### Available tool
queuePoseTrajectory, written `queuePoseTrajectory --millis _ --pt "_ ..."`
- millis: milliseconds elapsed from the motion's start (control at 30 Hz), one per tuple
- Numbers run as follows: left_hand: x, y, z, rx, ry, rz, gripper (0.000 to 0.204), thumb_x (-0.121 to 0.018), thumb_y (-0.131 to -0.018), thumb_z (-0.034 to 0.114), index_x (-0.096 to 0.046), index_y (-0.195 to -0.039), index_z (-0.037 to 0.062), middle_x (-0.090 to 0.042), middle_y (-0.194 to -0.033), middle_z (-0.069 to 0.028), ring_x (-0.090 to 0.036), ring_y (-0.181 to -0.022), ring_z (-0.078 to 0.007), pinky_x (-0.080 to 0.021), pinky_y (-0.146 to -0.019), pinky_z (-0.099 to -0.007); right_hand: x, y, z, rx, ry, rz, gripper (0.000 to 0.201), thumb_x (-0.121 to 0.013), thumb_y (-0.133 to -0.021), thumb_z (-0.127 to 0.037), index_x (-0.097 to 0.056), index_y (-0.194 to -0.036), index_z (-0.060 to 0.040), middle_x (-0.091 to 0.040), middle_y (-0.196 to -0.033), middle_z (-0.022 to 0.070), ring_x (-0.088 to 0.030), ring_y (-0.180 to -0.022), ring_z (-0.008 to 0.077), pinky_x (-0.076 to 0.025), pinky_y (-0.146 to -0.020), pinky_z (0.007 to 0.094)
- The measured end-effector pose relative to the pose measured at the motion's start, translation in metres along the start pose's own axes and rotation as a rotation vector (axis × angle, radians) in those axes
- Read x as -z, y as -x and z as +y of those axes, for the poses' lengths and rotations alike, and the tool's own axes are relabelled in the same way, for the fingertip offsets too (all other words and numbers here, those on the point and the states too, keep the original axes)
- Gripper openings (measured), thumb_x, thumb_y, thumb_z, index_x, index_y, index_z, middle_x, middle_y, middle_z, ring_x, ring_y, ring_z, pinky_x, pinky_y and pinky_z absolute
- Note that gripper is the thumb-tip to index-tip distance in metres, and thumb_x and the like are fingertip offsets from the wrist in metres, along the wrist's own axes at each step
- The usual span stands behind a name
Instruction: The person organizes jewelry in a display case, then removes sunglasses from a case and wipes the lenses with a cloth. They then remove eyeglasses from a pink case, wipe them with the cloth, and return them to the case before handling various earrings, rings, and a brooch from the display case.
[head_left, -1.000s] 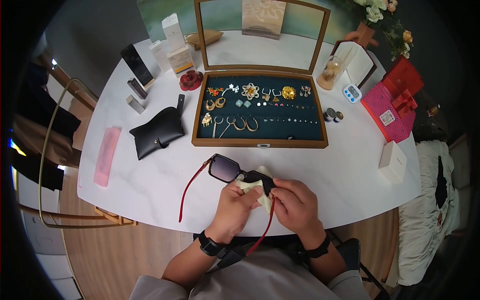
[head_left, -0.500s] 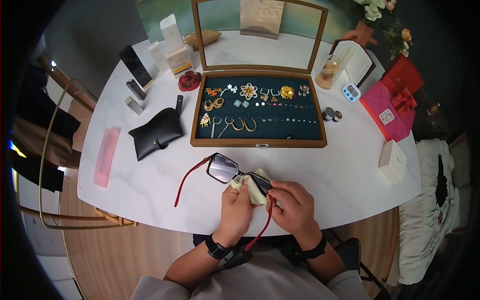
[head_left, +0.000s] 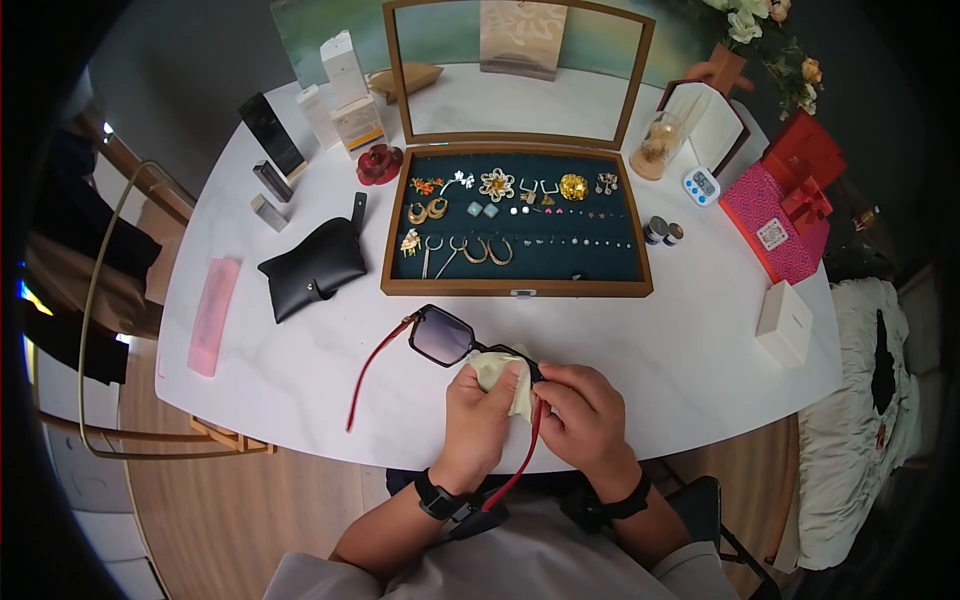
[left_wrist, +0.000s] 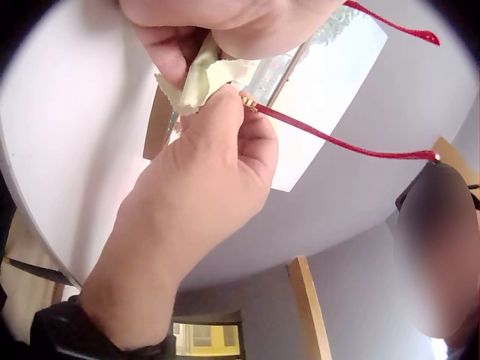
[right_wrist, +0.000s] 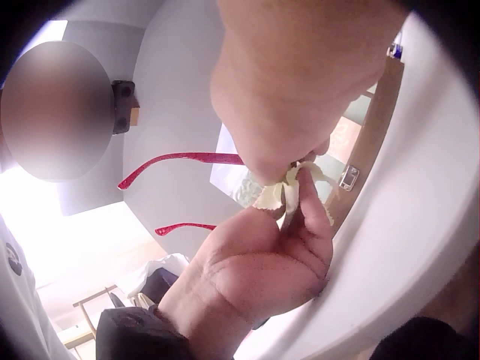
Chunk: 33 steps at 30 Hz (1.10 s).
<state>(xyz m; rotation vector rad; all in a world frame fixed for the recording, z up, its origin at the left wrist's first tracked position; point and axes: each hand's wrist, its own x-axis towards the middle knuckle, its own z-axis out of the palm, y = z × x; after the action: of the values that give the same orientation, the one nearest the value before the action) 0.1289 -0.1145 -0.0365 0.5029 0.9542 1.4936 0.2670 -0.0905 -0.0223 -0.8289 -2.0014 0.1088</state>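
Note:
Black-framed sunglasses (head_left: 442, 336) with dark tinted lenses and red temples are held in front of me, over the table's near edge. A pale yellow cloth (head_left: 499, 372) is folded over the lens on the right. My left hand (head_left: 474, 422) pinches the cloth against that lens, thumb on the near side. Gripping the frame's right end near the hinge is my right hand (head_left: 585, 412). In the left wrist view, a gold hinge piece (left_wrist: 248, 103) shows beside the right hand's fingers. One red temple (head_left: 527, 455) points back toward me, the other (head_left: 372, 368) extends at left.
A wooden jewelry case (head_left: 520, 288) with its lid up stands beyond the hands. At left lie a black pouch (head_left: 315, 268) and a pink case (head_left: 213, 318). A white box (head_left: 785, 325), a patterned gift box (head_left: 770, 220) and a timer (head_left: 701, 186) are at right.
The left hand has shifted the cloth slightly across the lens, with its thumb rising and changing angle. The sunglasses have tilted and moved slightly left; the right hand keeps its grip.

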Motion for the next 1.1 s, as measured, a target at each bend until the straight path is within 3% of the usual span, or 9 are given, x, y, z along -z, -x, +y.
queuePoseTrajectory --millis 433,600,833,900,1033,1100 --pt "0.003 0.002 0.006 0.075 0.102 -0.079 0.018 -0.066 -0.094 0.004 -0.062 -0.112 0.0016 -0.069 -0.100 -0.0051 -0.065 -0.089 -0.0101 -0.053 -0.079 -0.0245 0.002 0.000 -0.002 0.024 -0.003 -0.024 0.026 -0.076 -0.070 -0.001 -0.067 -0.094 -0.0044 -0.065 -0.101 0.0089 -0.068 -0.082 0.0259 -0.058 -0.068 0.0342" --pt "0.015 -0.005 0.012 0.249 0.090 -0.215 0.023 -0.066 -0.095 0.004 -0.060 -0.117 0.0025 -0.069 -0.103 -0.0038 -0.065 -0.090 -0.0104 -0.053 -0.080 -0.0253 0.004 0.002 0.003 0.038 -0.010 -0.030 0.028 -0.076 -0.070 -0.001 -0.068 -0.096 -0.0057 -0.066 -0.102 0.0083 -0.068 -0.081 0.0252 -0.058 -0.068 0.0334" --pt "0.016 -0.003 0.014 0.207 0.039 -0.308 0.026 -0.066 -0.095 0.005 -0.059 -0.120 0.0026 -0.068 -0.108 -0.0038 -0.063 -0.095 -0.0099 -0.052 -0.084 -0.0263 0.010 -0.002 0.008 0.003 -0.058 -0.038 0.029 -0.075 -0.069 0.001 -0.068 -0.095 -0.0084 -0.068 -0.101 0.0066 -0.069 -0.081 0.0236 -0.059 -0.065 0.0322" --pt "0.012 -0.001 0.017 0.189 0.028 -0.291 0.023 -0.066 -0.094 0.002 -0.062 -0.116 0.0036 -0.068 -0.103 -0.0011 -0.060 -0.080 -0.0065 -0.047 -0.068 -0.0209 0.010 -0.002 0.010 -0.015 -0.058 -0.032 0.028 -0.075 -0.068 0.002 -0.067 -0.093 -0.0081 -0.068 -0.100 0.0064 -0.069 -0.081 0.0237 -0.059 -0.066 0.0320" --pt "0.012 0.000 0.019 0.205 -0.008 -0.258 0.023 -0.061 -0.093 -0.003 -0.063 -0.114 0.0034 -0.068 -0.103 -0.0019 -0.060 -0.082 -0.0066 -0.046 -0.069 -0.0212 0.009 -0.002 0.011 -0.057 -0.062 -0.012 0.025 -0.075 -0.067 0.003 -0.066 -0.088 -0.0075 -0.070 -0.099 0.0058 -0.070 -0.082 0.0236 -0.059 -0.066 0.0317" --pt "0.022 -0.002 0.015 0.194 -0.048 -0.346 0.027 -0.055 -0.093 -0.004 -0.059 -0.119 0.0039 -0.065 -0.104 -0.0006 -0.059 -0.087 -0.0067 -0.048 -0.077 -0.0229 0.010 -0.003 0.010 -0.063 -0.062 -0.008 0.025 -0.075 -0.067 0.004 -0.066 -0.088 -0.0074 -0.070 -0.099 0.0057 -0.070 -0.082 0.0235 -0.059 -0.066 0.0317"
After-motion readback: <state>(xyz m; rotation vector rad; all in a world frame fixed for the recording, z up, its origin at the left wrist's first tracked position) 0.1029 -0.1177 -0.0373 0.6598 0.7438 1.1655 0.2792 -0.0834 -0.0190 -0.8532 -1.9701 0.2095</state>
